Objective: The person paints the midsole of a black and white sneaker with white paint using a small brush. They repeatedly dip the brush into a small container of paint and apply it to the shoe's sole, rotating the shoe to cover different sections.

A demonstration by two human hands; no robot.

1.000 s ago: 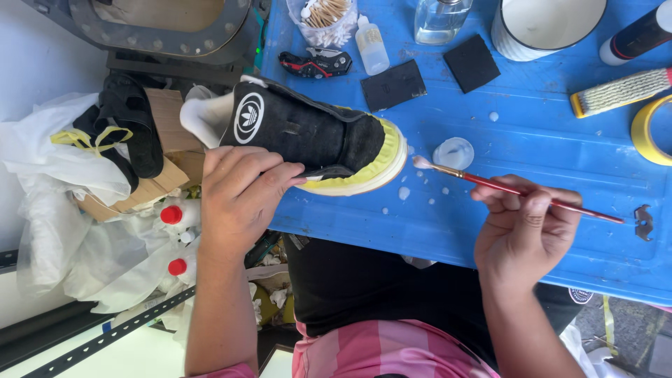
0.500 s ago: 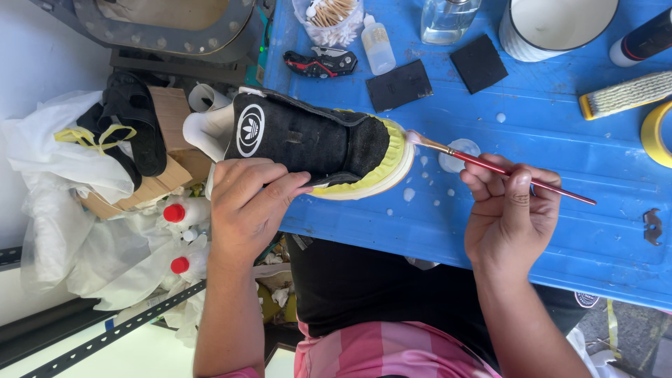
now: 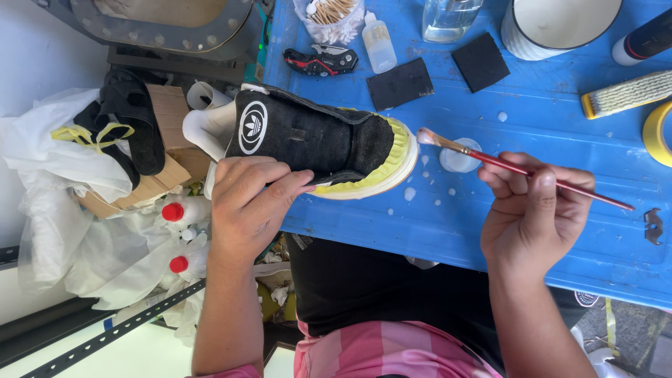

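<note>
My left hand point(image 3: 255, 203) grips the black shoe point(image 3: 315, 140) at the blue table's point(image 3: 560, 140) near edge, toe turned so its yellowed sole faces the brush. My right hand point(image 3: 535, 217) pinches the red-handled paintbrush point(image 3: 518, 168), bristles just beside the toe, above a small white lid point(image 3: 458, 157) beside the shoe.

One black shoe point(image 3: 315, 136) on the blue table point(image 3: 434, 231), one paintbrush point(image 3: 518, 168), two black sanding pads point(image 3: 400, 83) point(image 3: 480, 61). One folding knife point(image 3: 320, 61), one small squeeze bottle point(image 3: 379, 43), one glass jar point(image 3: 448, 17), one white cup point(image 3: 553, 28). Off the edge, two red-capped bottles point(image 3: 183, 210) point(image 3: 187, 263).
</note>
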